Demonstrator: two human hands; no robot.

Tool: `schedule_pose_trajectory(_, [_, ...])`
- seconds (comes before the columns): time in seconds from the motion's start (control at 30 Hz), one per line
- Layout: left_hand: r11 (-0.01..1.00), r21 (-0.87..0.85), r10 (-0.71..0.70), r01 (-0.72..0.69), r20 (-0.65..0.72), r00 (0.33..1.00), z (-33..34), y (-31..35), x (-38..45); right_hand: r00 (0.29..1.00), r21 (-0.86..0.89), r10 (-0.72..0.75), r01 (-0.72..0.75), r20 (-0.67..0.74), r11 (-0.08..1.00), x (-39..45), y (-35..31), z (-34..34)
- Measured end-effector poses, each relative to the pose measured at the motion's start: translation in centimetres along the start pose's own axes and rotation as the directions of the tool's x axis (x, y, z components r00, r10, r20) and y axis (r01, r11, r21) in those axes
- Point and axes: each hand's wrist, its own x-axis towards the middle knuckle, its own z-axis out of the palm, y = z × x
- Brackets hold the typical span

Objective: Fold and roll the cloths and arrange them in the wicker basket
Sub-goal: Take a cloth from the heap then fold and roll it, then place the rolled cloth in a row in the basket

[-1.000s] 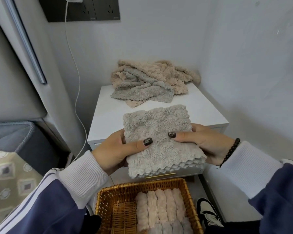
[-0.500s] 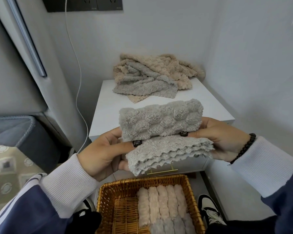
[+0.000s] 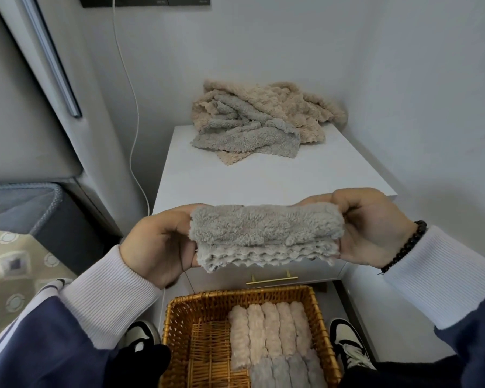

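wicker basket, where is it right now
In the head view the wicker basket sits at bottom centre on the floor, in front of the white cabinet, below the grey cloth and between the person's shoes.

White drawer cabinet (image 3: 263,175) in a pale-walled corner (image 3: 291,46), grey appliance (image 3: 25,113) at left.

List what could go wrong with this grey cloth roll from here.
1. The grey cloth is only partly rolled; its scalloped edges hang loose below, so the roll may spring open if the left hand or right hand eases its grip.
2. It is held in the air, above the white cabinet front, so a slip could drop it beside the wicker basket.
3. The pink rolls stand packed tight; pushing this one in carelessly might loosen them.
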Motion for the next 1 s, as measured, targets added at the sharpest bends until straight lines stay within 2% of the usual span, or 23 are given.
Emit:
schedule_pose_trajectory(0.07, [0.999,0.028,-0.036,0.036,-0.017,0.999,0.1,0.1,-0.1,0.985,-0.103,-0.005,-0.013,-0.175,0.995,0.0,0.3,0.2])
schedule_pose_trajectory(0.17, [0.973,0.213,-0.079,0.087,-0.046,0.996,-0.2,-0.2,0.2,0.951,-0.324,-0.025,-0.080,-0.308,0.943,0.0,0.8,0.8])
schedule_pose_trajectory(0.27, [0.925,0.373,-0.068,0.079,-0.042,0.997,-0.8,-1.1,0.8,0.949,-0.523,-0.031,-0.146,-0.314,0.840,0.0,1.2,1.1])
schedule_pose_trajectory(0.37, [0.858,0.510,-0.031,0.062,-0.070,0.997,-1.3,-2.1,1.5,0.940,-0.703,-0.094,-0.177,-0.328,0.689,0.1,1.6,0.7])
schedule_pose_trajectory(0.53, [0.787,0.599,-0.103,0.145,-0.104,0.989,-1.8,-2.7,1.9,0.932,-0.791,-0.083,-0.249,-0.352,0.560,0.0,2.0,0.6])
schedule_pose_trajectory(0.6, [0.740,0.649,-0.145,0.179,-0.106,0.984,-1.8,-2.8,1.7,0.932,-0.843,-0.103,-0.263,-0.348,0.469,0.2,2.1,0.7])
schedule_pose_trajectory(0.63, [0.694,0.693,-0.169,0.194,-0.106,0.980,-1.7,-2.9,1.6,0.933,-0.881,-0.108,-0.281,-0.344,0.380,0.2,2.4,0.8])
schedule_pose_trajectory(0.67, [0.605,0.769,-0.185,0.208,-0.118,0.976,-1.6,-3.3,1.5,0.935,-0.913,-0.099,-0.305,-0.341,0.270,0.2,2.7,0.9])
schedule_pose_trajectory(0.77, [0.169,0.964,-0.157,0.203,-0.177,0.972,-1.2,-5.3,1.1,0.939,-0.938,-0.037,-0.344,-0.343,-0.040,0.6,4.6,1.7])
schedule_pose_trajectory(0.8, [0.080,0.978,-0.149,0.194,-0.181,0.972,-0.9,-6.0,0.9,0.938,-0.932,-0.008,-0.346,-0.347,-0.111,0.8,5.5,1.9])
schedule_pose_trajectory(0.87, [0.016,0.982,-0.172,0.186,-0.181,0.968,-0.5,-7.7,0.6,0.926,-0.913,0.037,-0.362,-0.375,-0.188,1.4,8.0,1.7])
schedule_pose_trajectory(1.0, [-0.095,0.975,-0.157,0.198,-0.212,0.965,-1.5,-11.0,0.4,0.904,-0.889,0.033,-0.414,-0.427,-0.194,2.3,13.1,-0.6])
